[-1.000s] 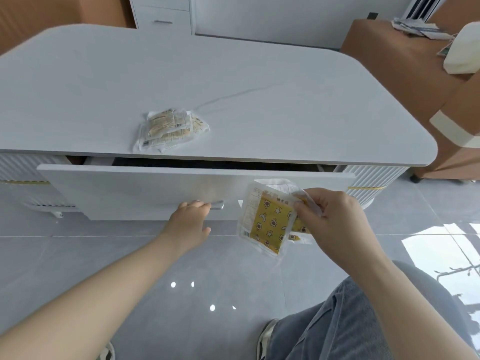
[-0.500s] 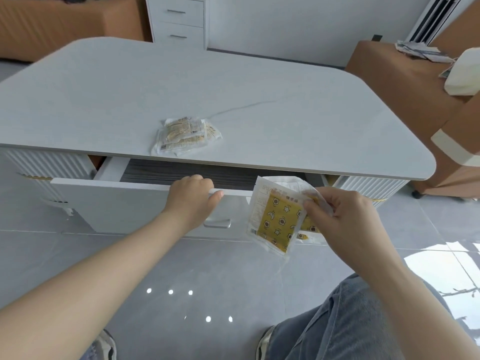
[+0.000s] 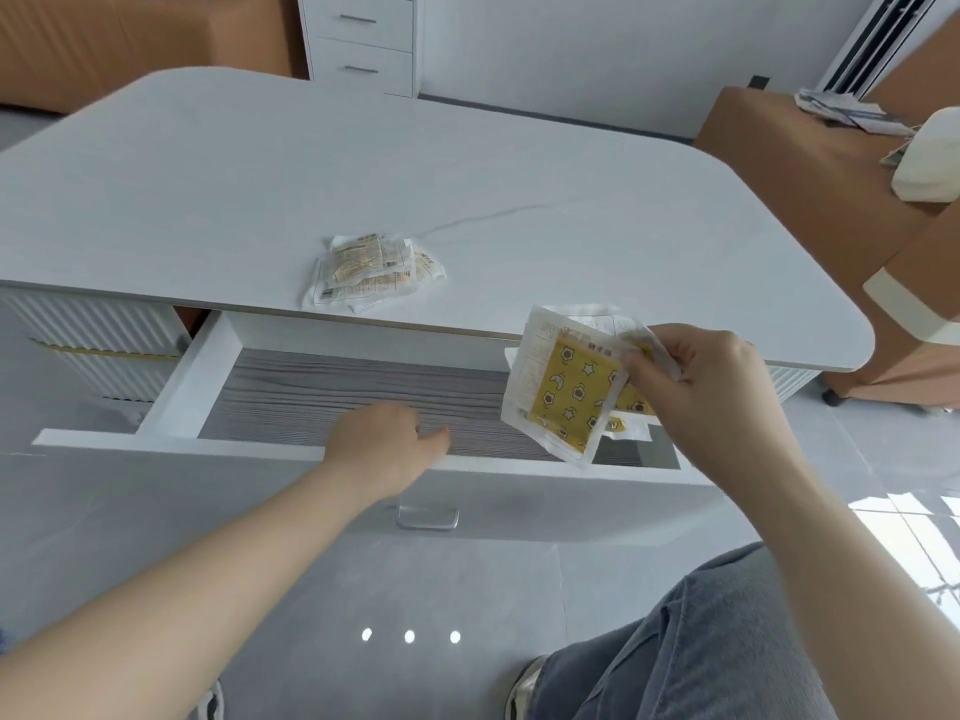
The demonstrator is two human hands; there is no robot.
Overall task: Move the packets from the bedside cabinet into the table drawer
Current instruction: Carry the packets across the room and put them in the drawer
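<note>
The white table's drawer (image 3: 171, 402) stands pulled far out, and the grey wood-grain bottom that I can see holds nothing. My left hand (image 3: 382, 446) rests curled over the top edge of the drawer front, just above the metal handle (image 3: 427, 517). My right hand (image 3: 711, 397) pinches a few clear packets with a yellow star pattern (image 3: 566, 392), hanging tilted over the right part of the open drawer. A small pile of clear packets with beige contents (image 3: 371, 270) lies on the table top (image 3: 519, 174) near its front edge, above the drawer.
A white chest of drawers (image 3: 363, 39) stands behind the table. Brown furniture (image 3: 810, 158) with papers and a cream object is at the right. My knee in grey jeans (image 3: 701, 657) is at the bottom right, above a glossy grey tiled floor.
The drawer has slid much further out, showing its grey bottom. My left hand went from the handle to the drawer front's top edge. The right hand's packets have come over the drawer.
</note>
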